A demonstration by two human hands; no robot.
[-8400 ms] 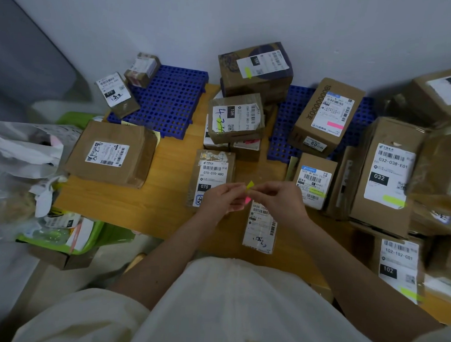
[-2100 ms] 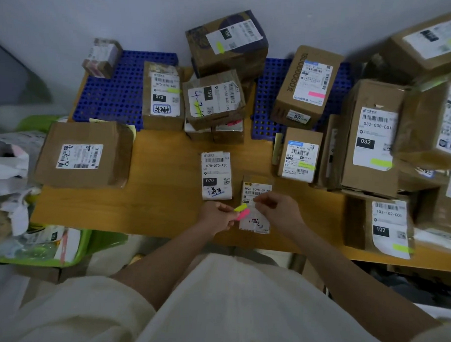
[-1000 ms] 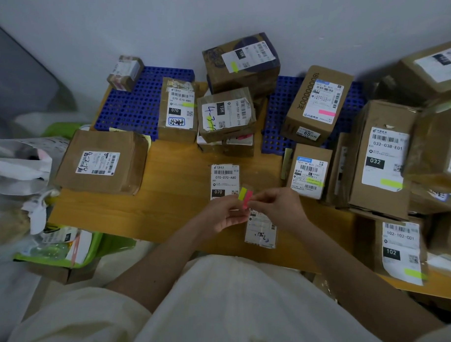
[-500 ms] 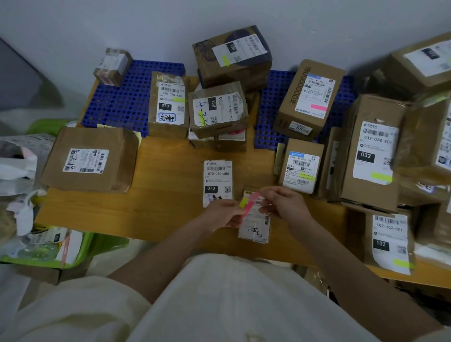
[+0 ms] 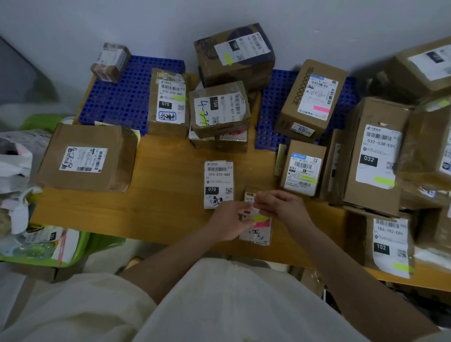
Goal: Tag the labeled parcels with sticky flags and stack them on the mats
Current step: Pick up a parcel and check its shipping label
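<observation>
Wooden table (image 5: 166, 215); both hands' fingers (image 5: 246, 214) pinched on sticky flags (image 5: 261, 220) above small parcel (image 5: 255, 233)

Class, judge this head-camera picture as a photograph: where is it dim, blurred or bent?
Head view: dim, bluish light overall; wide-angle bending curves the table edge; boxes at far right smear with blur; the central 070 label reads sharply; both hands, left and right, look slightly soft.

Blue perforated mats (image 5: 124, 98), brown parcels (image 5: 88, 157), yellow-and-pink flags (image 5: 261, 221).
</observation>
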